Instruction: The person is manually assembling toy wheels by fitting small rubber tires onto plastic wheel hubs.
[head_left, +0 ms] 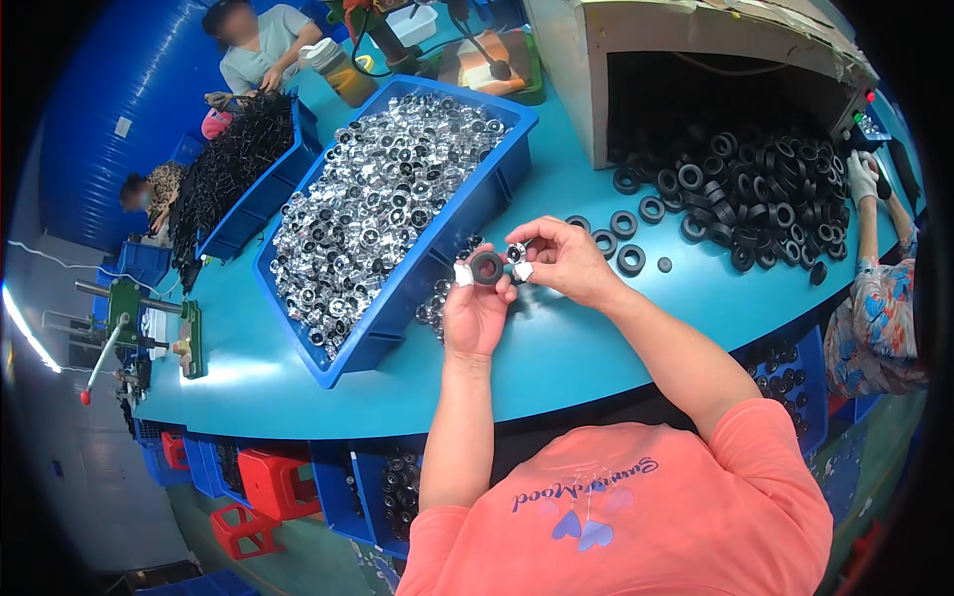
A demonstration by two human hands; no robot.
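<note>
My left hand (475,323) holds up a black rubber tyre (487,257), pinched upright between its fingers and thumb. Close beside it, my right hand (571,263) grips a small shiny silver wheel hub (515,253) between thumb and fingertips. Hub and tyre are apart, with a narrow gap. White wrapping covers both thumbs. Some silver hubs (433,310) lie on the table beside my left hand. To the right of my right hand are several loose black tyres (630,260).
A blue bin (343,370) heaped with silver hubs stands at left. At right, a tyre pile (760,189) spills from a box-like housing (599,109). A green hand press (124,308) stands far left. Co-workers sit across and at right; red stools (278,484) stand below.
</note>
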